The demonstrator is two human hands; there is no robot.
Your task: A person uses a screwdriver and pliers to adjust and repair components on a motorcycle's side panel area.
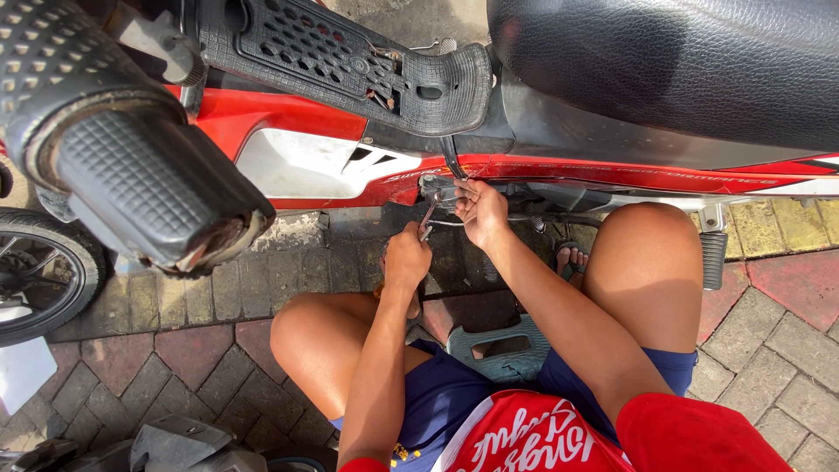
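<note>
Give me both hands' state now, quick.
Left hand: closed on the handle of a metal hand tool, likely pliers.
Right hand: fingers pinched at the motorcycle's underside; what they grip cannot be told.

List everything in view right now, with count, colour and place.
motorbike: one, red and white, across top
seat: one, black, top right
handgrip: one, black, upper left, close to camera
wheel: one, black, left edge
pliers: one, metal, under the bike's side panel
stool: one, grey-green, between the knees
paving: red and grey bricks, below
left hand: grips the pliers
right hand: fingers at the bike's underside
</note>
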